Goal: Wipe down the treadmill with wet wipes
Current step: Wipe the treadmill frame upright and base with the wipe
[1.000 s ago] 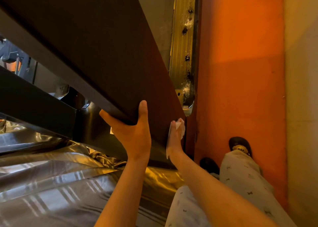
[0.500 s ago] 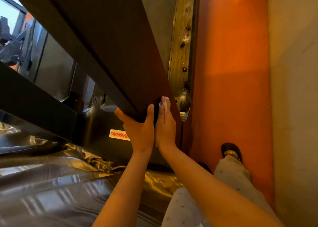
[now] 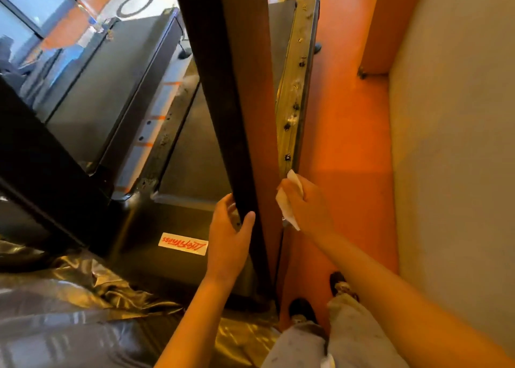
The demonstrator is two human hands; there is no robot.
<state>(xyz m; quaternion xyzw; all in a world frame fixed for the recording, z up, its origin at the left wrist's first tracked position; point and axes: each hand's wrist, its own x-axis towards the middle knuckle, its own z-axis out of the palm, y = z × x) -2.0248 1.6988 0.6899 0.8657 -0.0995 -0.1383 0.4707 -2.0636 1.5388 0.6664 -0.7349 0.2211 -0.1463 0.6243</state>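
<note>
A dark upright post of the treadmill (image 3: 237, 94) rises through the middle of the view. My left hand (image 3: 230, 239) grips its lower part, thumb on the near face and fingers round the left edge. My right hand (image 3: 306, 206) holds a crumpled white wet wipe (image 3: 288, 200) against the post's right side. Below lie the treadmill's belt (image 3: 192, 156), its right side rail (image 3: 295, 89) with dark spots, and the black motor cover with a red-lettered label (image 3: 182, 243).
A second treadmill (image 3: 106, 75) stands to the left. Shiny dark plastic sheeting (image 3: 69, 312) covers the floor at the lower left. An orange floor strip (image 3: 351, 144) runs on the right beside a beige wall (image 3: 451, 144). My feet (image 3: 303, 312) stand on the orange strip.
My view tilted, showing the belt and rails. My right hand with the wipe moved from the post's near face to its right side, away from my left hand, which slid slightly down.
</note>
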